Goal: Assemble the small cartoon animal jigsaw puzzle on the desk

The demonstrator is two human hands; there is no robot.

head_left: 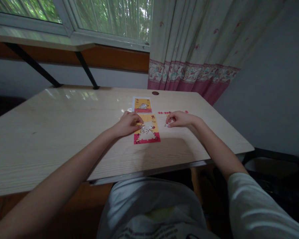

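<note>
A partly filled jigsaw puzzle point(147, 141) lies on the table, with a yellow top, a red bottom border and a bare gap in its middle where white cartoon pieces show. My left hand point(130, 124) rests at its left edge, thumb and fingers drawn together over the border; whatever is between the fingertips is too small to name. To the right of the puzzle, my right hand point(178, 119) pinches a small white puzzle piece point(166, 125) close to the tabletop. Several red puzzle pieces point(160, 113) lie in a row just behind that hand, which partly covers them.
Behind the puzzle lies a picture card point(143, 105) showing a white cartoon animal on yellow and red. The wooden table point(64, 132) has a round cable hole point(155, 93) near its back edge. A raised shelf point(72, 43) stands at back left; a curtain point(189, 49) hangs behind.
</note>
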